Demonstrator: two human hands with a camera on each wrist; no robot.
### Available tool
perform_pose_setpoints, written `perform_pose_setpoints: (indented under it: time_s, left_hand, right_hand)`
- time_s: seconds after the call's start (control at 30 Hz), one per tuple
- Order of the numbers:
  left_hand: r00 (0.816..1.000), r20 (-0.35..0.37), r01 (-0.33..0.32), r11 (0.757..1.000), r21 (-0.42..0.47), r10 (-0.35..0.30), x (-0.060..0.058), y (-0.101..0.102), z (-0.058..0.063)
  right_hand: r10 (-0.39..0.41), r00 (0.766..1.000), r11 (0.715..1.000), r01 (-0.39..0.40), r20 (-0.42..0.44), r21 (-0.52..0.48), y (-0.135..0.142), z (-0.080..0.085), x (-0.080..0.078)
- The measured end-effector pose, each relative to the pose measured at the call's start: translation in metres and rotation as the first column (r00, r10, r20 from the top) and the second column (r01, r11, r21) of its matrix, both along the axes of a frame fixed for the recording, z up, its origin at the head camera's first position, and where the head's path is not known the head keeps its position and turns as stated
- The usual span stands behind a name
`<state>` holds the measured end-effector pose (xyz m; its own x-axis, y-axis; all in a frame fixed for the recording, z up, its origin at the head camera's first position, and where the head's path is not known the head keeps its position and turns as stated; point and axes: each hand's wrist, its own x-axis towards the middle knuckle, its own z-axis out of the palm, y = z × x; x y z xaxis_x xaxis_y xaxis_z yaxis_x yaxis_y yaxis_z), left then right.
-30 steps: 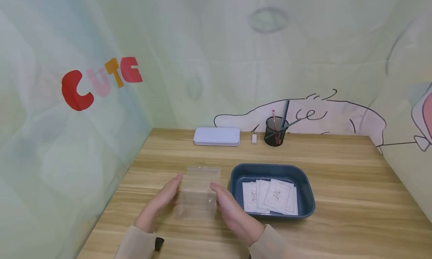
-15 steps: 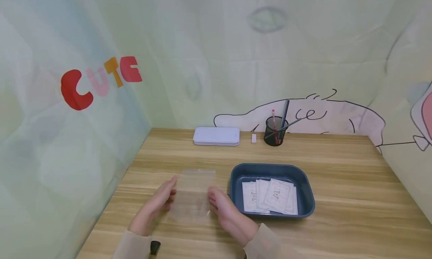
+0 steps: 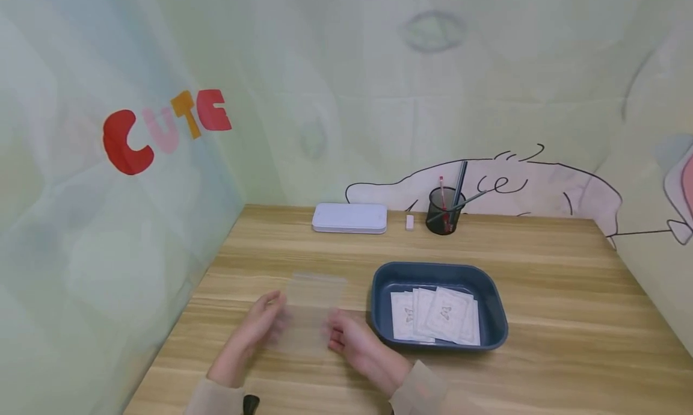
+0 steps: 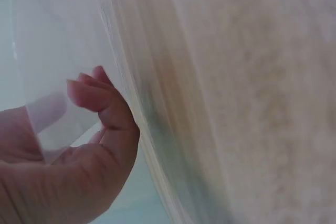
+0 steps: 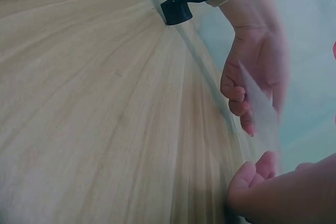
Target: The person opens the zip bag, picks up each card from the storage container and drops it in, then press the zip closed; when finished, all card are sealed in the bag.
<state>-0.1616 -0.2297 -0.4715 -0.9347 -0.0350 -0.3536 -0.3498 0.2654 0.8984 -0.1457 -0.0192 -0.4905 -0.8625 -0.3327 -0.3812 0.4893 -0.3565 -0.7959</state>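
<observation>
A clear plastic zip-lock bag (image 3: 311, 316) is held above the table between both hands, its zip strip on the far side. My left hand (image 3: 257, 325) grips the bag's left edge. In the left wrist view the film of the bag (image 4: 47, 56) runs between the thumb and curled fingers of that hand (image 4: 100, 150). At the opposite edge, my right hand (image 3: 363, 346) pinches the bag, fingers bent inward. Seen from the right wrist, the bag (image 5: 260, 111) stands tilted between the left hand (image 5: 257, 72) and the right hand (image 5: 278, 187).
A dark blue tray (image 3: 492, 337) with several white square packets (image 3: 446, 313) stands right of the right hand. Along the back of the wooden table (image 3: 563, 295) are a pale flat case (image 3: 349, 218), a small eraser (image 3: 409, 222) and a black mesh pen cup (image 3: 441, 219).
Both hands have drawn the bag slightly left and nearer the body. The right thumb, earlier lying over the bag, now sits at its edge. The tray and packets stay put.
</observation>
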Motion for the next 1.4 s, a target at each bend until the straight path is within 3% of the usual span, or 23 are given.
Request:
perform_pose_setpoints:
  time_s: [0.23,0.57,0.67,0.77,0.97,1.1,1.3,1.4]
  left_hand:
    - [0.996,-0.085,-0.003,1.000,0.006,0.003,0.004,-0.001,0.005]
    - [0.970,-0.242,0.010,1.000,-0.011,-0.012,0.016,0.003,0.039]
    - [0.954,-0.299,0.006,1.000,0.023,0.001,0.022,0.010,0.049]
    - [0.927,-0.375,0.019,0.999,0.042,-0.002,0.028,0.016,0.058]
    - [0.893,-0.447,0.075,0.997,0.013,-0.061,0.040,0.025,0.074]
    - [0.847,-0.512,0.142,0.989,-0.051,-0.148,0.045,0.032,0.081]
    - [0.735,-0.598,0.282,0.946,-0.157,-0.319,0.049,0.038,0.082]
    - [0.683,-0.626,0.304,0.926,-0.223,-0.376,0.051,0.040,0.083]
  right_hand:
    - [0.033,0.998,0.999,-0.033,-0.061,0.010,0.000,0.004,0.001]
    - [0.069,0.971,0.994,-0.048,-0.227,0.094,0.011,0.033,0.005]
    - [0.081,0.958,0.993,-0.054,-0.276,0.106,0.017,0.046,0.007]
    - [0.097,0.935,0.989,-0.053,-0.341,0.137,0.025,0.060,0.010]
    - [0.098,0.890,0.974,0.006,-0.444,0.226,0.051,0.087,0.004]
    - [0.053,0.856,0.935,0.137,-0.514,0.326,0.072,0.098,-0.003]
    - [0.082,0.721,0.837,0.325,-0.688,0.441,0.096,0.106,-0.004]
    - [0.138,0.678,0.789,0.366,-0.722,0.494,0.105,0.110,0.000]
